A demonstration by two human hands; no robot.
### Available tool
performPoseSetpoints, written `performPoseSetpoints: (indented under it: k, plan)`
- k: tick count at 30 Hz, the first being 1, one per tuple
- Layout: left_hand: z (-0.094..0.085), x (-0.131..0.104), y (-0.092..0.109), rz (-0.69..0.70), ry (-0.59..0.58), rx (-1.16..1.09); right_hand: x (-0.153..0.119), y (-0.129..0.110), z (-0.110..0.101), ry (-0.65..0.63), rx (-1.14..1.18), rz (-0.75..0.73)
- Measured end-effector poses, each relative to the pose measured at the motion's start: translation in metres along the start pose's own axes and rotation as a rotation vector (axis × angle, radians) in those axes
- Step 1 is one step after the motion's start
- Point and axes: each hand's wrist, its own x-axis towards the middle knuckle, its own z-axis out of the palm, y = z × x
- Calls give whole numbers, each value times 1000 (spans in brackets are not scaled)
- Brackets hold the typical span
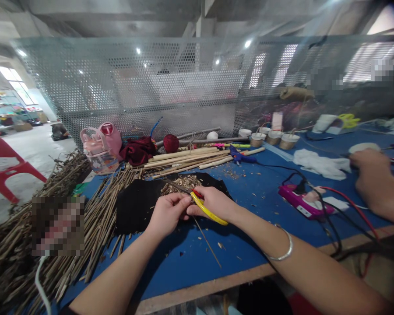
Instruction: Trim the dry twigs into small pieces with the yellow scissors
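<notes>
Near the middle of the blue table [249, 236], my right hand [213, 203] is closed around a tool with a yellow-and-red handle [208, 210]. Its dark blade or jaw points up and left over a pile of chips [184, 181] on a black cloth [131, 208]. My left hand [170, 212] touches the right one, thumb and fingers pinched together. A thin stick [206, 240] runs from beneath the fingertips toward the front edge; which hand grips it is partly hidden.
Long dry stalks [98, 218] lie at the left. Behind are peeled sticks [184, 159] and a blue glue gun [241, 157]. At right are a magenta power strip [302, 203], cables, white gloves [320, 164] and another person's hand [374, 175].
</notes>
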Motion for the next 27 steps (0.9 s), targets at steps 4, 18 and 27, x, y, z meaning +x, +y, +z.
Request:
performPoseSetpoints:
  k: [4, 18, 27]
  plan:
    - [-2, 1, -3, 14, 5, 33, -2, -3, -5, -4, -39, -34]
    - [1, 0, -4, -102, 89, 0, 2, 2, 6, 50, 50, 16]
    - [2, 3, -9, -45, 99, 22, 3, 2, 10, 18, 22, 36]
